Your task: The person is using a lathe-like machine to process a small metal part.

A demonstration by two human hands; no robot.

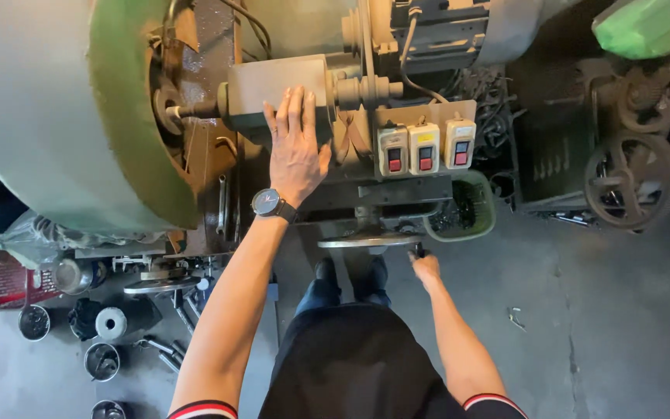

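Two hands: left hand (296, 147) flat, released, on machine housing (277, 89); right hand (426, 268) grip grasping handwheel handle (419, 250).

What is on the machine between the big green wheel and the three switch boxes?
In the head view, the person's left hand lies flat on the grey machine block, between the green wheel and the switch boxes.

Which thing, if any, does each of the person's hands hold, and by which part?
The left hand holds nothing: it lies flat on the machine housing. The right hand grips the small dark handle at the handwheel rim.
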